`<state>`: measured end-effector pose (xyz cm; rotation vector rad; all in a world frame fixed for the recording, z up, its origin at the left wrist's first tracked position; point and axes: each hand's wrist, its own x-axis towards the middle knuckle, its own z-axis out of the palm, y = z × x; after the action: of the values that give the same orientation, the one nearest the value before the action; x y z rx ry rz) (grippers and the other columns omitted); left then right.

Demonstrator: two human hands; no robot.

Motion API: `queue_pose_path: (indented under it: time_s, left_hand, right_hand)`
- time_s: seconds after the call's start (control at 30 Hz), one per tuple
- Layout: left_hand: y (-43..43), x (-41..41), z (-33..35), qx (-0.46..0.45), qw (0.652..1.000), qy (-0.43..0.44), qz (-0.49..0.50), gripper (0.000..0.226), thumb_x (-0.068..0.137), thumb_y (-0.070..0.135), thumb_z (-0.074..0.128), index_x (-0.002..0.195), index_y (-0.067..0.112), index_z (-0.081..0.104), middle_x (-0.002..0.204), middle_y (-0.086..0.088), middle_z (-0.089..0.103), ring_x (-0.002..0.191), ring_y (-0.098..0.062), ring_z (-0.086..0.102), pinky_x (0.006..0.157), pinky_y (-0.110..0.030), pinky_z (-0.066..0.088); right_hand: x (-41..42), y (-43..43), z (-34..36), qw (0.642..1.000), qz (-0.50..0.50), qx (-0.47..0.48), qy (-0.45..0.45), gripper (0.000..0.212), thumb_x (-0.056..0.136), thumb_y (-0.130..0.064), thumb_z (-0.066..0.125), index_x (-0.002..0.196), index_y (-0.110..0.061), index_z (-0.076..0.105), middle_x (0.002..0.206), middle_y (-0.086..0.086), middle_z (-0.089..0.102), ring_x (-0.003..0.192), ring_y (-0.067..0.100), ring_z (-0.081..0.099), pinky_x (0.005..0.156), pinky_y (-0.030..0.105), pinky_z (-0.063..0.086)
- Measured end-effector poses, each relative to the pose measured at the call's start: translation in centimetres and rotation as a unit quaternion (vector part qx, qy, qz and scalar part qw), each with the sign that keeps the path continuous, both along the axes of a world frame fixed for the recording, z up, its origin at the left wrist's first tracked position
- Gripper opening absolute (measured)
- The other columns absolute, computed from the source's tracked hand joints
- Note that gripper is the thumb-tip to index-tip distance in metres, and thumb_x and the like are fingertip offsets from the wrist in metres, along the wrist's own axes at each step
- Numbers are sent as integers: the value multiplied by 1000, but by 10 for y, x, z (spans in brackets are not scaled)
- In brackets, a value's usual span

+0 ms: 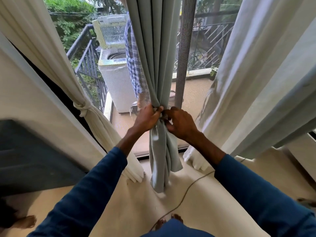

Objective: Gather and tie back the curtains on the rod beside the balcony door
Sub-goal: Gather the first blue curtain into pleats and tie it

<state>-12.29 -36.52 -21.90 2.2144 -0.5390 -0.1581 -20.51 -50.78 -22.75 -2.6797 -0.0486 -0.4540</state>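
Observation:
A pale grey-green curtain [154,48] hangs gathered into a narrow bundle at the centre, its lower part twisting down to the floor. My left hand [147,118] grips the bundle at its waist from the left. My right hand [181,124] pinches the same spot from the right, fingers curled on the fabric or a tie that is mostly hidden between the hands. A white curtain [51,53] on the left is held back by a white knotted tie [81,107]. Another white curtain [253,79] hangs loose on the right.
Behind the glass stands a washing machine [116,79] on the balcony, with a person in a checked shirt [133,65] beside it. A dark railing [85,55] borders the balcony. A thin cord [188,187] runs across the floor. A dark sofa [34,156] sits at left.

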Motion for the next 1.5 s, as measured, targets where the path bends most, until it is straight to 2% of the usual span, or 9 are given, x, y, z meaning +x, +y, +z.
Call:
queue_pose_path:
  time_s: [0.2,0.33,0.67,0.83,1.0,1.1,1.2,1.33,1.5]
  left_hand:
    - [3,8,1,-52,992,-99,51,35,95,28,62,127,13,57,121,-4,68,91,-12,68,80,-34,58]
    - [-1,16,4,-46,994,-100,25,42,95,19,66,134,9,54,130,-6,65,90,-6,66,77,-22,54]
    - [-16,25,3,-45,994,-92,28,53,94,15,67,141,6,45,132,-13,62,105,-19,68,82,-28,56]
    - [-25,-4,-15,29,996,-78,43,39,91,25,63,125,12,51,108,-11,67,96,-27,65,78,-41,57]
    - [-52,-18,-15,118,991,-48,-38,30,87,29,67,113,16,71,111,4,70,96,-14,64,73,-26,44]
    - [-79,-18,6,98,988,-61,-99,18,92,20,65,106,15,75,109,5,74,88,-6,68,70,-22,52]
    - [-109,-11,32,77,987,-91,-112,20,92,24,63,105,19,76,107,5,75,88,-7,69,77,-26,58]
    - [-159,-6,78,34,985,-140,-90,19,88,24,64,100,20,78,97,8,76,86,-10,71,76,-20,51]
    - [-224,-5,120,-51,976,-201,-64,19,87,29,68,99,17,75,99,4,76,82,-11,72,87,-36,58]
  right_hand:
    - [9,-6,-3,997,-1,75,-22,43,85,-15,66,129,-18,63,125,10,57,114,27,58,86,36,55]
    - [17,-6,8,995,20,102,0,54,81,0,66,133,-13,62,136,12,58,127,28,54,108,27,41]
    - [31,-13,12,990,38,134,28,60,81,-6,75,138,-14,57,141,5,58,124,17,56,91,-9,25]
    - [16,-35,-4,990,-11,137,7,65,84,-13,73,144,-12,50,150,9,50,138,22,47,114,29,38]
    - [-12,-78,-9,983,-45,159,-76,55,80,-3,79,131,-3,60,137,1,56,131,-7,44,99,22,49]
    - [-23,-114,0,984,-93,127,-79,54,79,-9,80,130,-4,63,140,14,58,135,22,51,100,47,53]
    - [-29,-155,22,979,-128,121,-103,49,79,-17,76,126,-6,66,135,16,62,130,31,56,96,53,54]
    - [-39,-210,62,969,-148,114,-164,43,78,-16,71,120,-8,69,128,11,66,121,26,61,93,48,56]
    - [-45,-278,101,952,-148,128,-234,32,82,-13,68,113,-14,73,120,2,69,105,15,65,71,24,59]
